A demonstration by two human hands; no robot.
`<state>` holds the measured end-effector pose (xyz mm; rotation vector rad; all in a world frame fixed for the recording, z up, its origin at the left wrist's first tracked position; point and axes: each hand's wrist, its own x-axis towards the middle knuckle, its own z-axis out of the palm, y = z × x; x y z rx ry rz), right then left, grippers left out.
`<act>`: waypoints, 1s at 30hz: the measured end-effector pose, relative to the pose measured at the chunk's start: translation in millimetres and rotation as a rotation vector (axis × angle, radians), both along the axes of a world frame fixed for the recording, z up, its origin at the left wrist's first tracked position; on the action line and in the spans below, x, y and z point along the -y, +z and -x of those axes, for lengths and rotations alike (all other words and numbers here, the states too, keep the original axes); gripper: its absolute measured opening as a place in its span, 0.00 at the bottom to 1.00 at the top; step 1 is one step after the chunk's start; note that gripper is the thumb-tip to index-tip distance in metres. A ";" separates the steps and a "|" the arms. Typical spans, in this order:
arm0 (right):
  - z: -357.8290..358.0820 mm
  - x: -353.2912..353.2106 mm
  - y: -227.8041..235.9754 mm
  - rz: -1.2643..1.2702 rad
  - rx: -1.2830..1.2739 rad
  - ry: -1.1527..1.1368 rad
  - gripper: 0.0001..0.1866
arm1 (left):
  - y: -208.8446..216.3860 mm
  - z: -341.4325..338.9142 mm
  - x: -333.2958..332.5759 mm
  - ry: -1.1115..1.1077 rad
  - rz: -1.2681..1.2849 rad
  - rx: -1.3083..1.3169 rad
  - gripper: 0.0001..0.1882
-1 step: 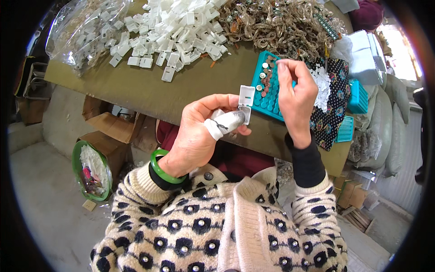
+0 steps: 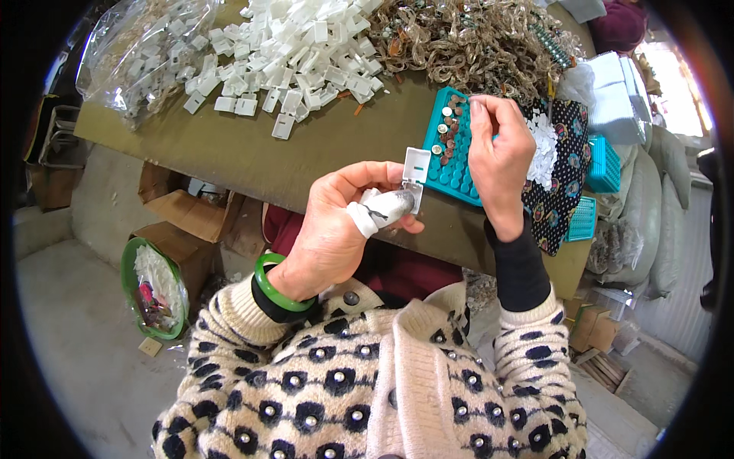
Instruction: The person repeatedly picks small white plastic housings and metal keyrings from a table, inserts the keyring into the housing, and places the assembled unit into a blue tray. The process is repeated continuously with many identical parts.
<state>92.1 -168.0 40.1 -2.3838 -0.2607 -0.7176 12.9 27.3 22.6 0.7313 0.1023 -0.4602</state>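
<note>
My left hand (image 2: pixel 325 229) is closed on a small white hinged plastic case (image 2: pixel 415 163), its lid tipped up. A white wrap (image 2: pixel 371 214), smudged dark at the tip, covers the thumb that presses on the case's lower half. My right hand (image 2: pixel 502 157) is raised over the right side of a teal tray (image 2: pixel 457 183) with round pockets. Its thumb and forefinger are pinched together; whatever may be between them is too small to make out. Several small round discs (image 2: pixel 448 145), some silvery and some coppery, lie in the tray.
White plastic cases (image 2: pixel 306 46) are heaped at the back of the table (image 2: pixel 153 141), beside a clear bag (image 2: pixel 141 53). Tangled clear-brown pieces (image 2: pixel 466 46) lie far right. White flakes (image 2: pixel 541 149) rest on patterned cloth (image 2: pixel 558 206). A green basin (image 2: pixel 128 291) stands on the floor.
My right hand has shifted very slightly, its fingertips still pinched. The case in my left hand has tilted a little. The tray and discs look the same.
</note>
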 end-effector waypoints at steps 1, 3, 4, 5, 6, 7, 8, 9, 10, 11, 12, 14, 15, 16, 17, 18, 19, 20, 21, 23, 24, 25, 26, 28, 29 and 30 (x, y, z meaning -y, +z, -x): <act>-10.5 5.2 -8.0 0.131 0.101 0.032 0.01 | 0.9 0.6 2.2 0.020 -0.014 -0.036 0.14; -22.0 16.0 -21.6 0.305 0.151 0.059 0.02 | 2.0 -0.9 2.1 -0.024 -0.038 -0.067 0.14; -23.9 20.7 -25.8 0.358 0.135 0.091 0.02 | 2.5 -1.8 1.7 -0.048 -0.046 -0.082 0.14; -25.1 25.0 -28.0 0.405 0.122 0.123 0.03 | 3.1 -3.3 0.4 -0.042 -0.049 -0.069 0.13; -23.3 29.0 -28.5 0.393 0.104 0.144 0.04 | 3.6 -5.1 -1.2 -0.034 -0.051 -0.056 0.13; -18.7 32.8 -27.5 0.376 0.087 0.166 0.04 | 3.9 -6.5 -1.9 -0.027 -0.053 -0.044 0.13; -14.5 35.8 -25.3 0.350 0.057 0.184 0.05 | 4.1 -8.1 -2.2 -0.015 -0.042 -0.043 0.12; -11.7 37.6 -23.5 0.277 -0.006 0.198 0.06 | 4.0 -10.0 -2.0 -0.005 -0.033 -0.045 0.12; -9.4 38.5 -22.2 0.262 -0.017 0.189 0.06 | 4.0 -11.2 -1.2 0.004 -0.023 -0.045 0.12; -7.9 39.8 -20.7 0.235 -0.043 0.172 0.07 | 4.1 -11.8 1.0 -0.002 -0.039 -0.030 0.11; -7.2 41.0 -19.9 0.207 -0.067 0.159 0.07 | 3.9 -12.6 3.2 -0.012 -0.041 -0.040 0.11; -9.1 41.6 -21.1 0.255 -0.042 0.175 0.08 | 3.1 -14.5 6.2 -0.031 -0.039 -0.046 0.09; -10.3 42.0 -22.0 0.282 -0.028 0.190 0.08 | 2.7 -15.1 7.6 -0.032 -0.045 -0.036 0.09; -11.2 42.5 -22.6 0.309 -0.014 0.206 0.08 | 2.3 -15.5 8.5 -0.032 -0.051 -0.028 0.09; -11.7 43.3 -22.4 0.292 -0.022 0.218 0.07 | 1.7 -16.1 9.1 -0.029 -0.039 -0.008 0.08; -12.0 43.9 -21.8 0.296 -0.035 0.227 0.07 | 1.1 -17.4 9.0 -0.036 -0.042 -0.012 0.08; -11.7 44.5 -20.5 0.288 -0.054 0.240 0.07 | 0.4 -19.2 8.3 -0.041 -0.027 -0.005 0.08; -11.4 44.9 -18.5 0.269 -0.074 0.250 0.06 | -0.1 -20.8 7.8 -0.051 -0.035 0.000 0.08; -11.1 44.5 -16.6 0.241 -0.099 0.251 0.06 | 0.0 -21.2 7.4 -0.044 -0.015 -0.008 0.08; -11.1 43.0 -12.4 0.161 -0.158 0.245 0.06 | 0.5 -22.6 7.3 -0.039 -0.022 -0.028 0.08; -11.2 42.1 -10.6 0.077 -0.198 0.230 0.05 | 0.9 -23.0 7.9 -0.032 -0.022 -0.039 0.08; -11.8 41.6 -9.2 -0.005 -0.245 0.209 0.05 | 1.2 -23.6 9.1 -0.023 -0.023 -0.051 0.07; -12.4 41.1 -8.2 -0.091 -0.280 0.206 0.05 | 1.5 -24.3 10.2 -0.014 -0.012 -0.054 0.07; -15.8 39.8 -9.0 -0.031 -0.250 0.225 0.05 | 1.7 -27.6 11.7 -0.016 -0.022 -0.070 0.09; -17.6 39.2 -10.2 0.036 -0.210 0.253 0.05 | 2.2 -27.9 12.4 -0.011 -0.046 -0.083 0.10; -19.4 38.8 -11.4 0.101 -0.176 0.273 0.05 | 2.6 -28.2 12.9 -0.004 -0.031 -0.068 0.12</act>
